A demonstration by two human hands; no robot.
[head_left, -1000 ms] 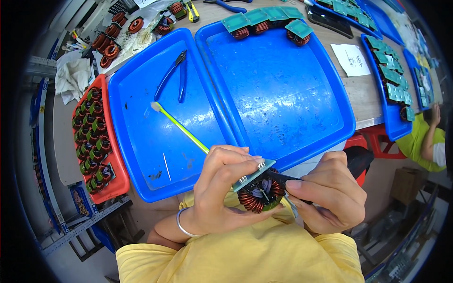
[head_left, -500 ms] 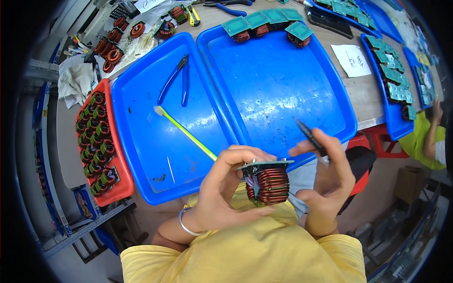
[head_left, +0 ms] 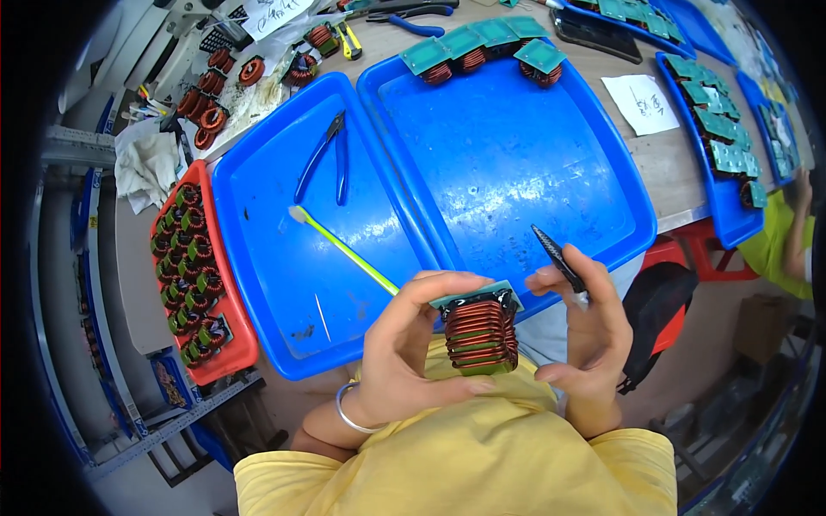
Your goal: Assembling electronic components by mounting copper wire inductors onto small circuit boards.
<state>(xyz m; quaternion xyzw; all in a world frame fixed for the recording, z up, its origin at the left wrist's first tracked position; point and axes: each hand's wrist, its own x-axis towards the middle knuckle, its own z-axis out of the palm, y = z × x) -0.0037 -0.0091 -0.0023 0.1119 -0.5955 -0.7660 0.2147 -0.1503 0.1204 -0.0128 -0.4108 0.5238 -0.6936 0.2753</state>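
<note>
My left hand (head_left: 397, 348) is closed on a coil (head_left: 482, 337) wound with copper-red wire, its thumb below and its fingers at the top. A small green circuit board (head_left: 447, 299) with black glue tops the coil. In my right hand (head_left: 595, 340) is a slim black pointed tool (head_left: 556, 256) with a ridged surface, gripped between the fingers and slanting up to the left. The right thumb is just beside the coil; I cannot tell whether it touches. A yellow-green brush (head_left: 348, 251) and blue-handled cutters (head_left: 323, 159) lie in the left blue tray (head_left: 258, 297).
Several board-topped coils (head_left: 471, 58) line the far rim of the right blue tray (head_left: 516, 163). A red tray (head_left: 231, 361) of coils stands at the left. Paper (head_left: 640, 105), a dark phone (head_left: 595, 36) and more blue trays lie to the right, near another person's sleeve (head_left: 779, 245).
The coil has turned in my left hand, so its wound side and the board's top face me more. My right hand and its tool have shifted slightly left and down.
</note>
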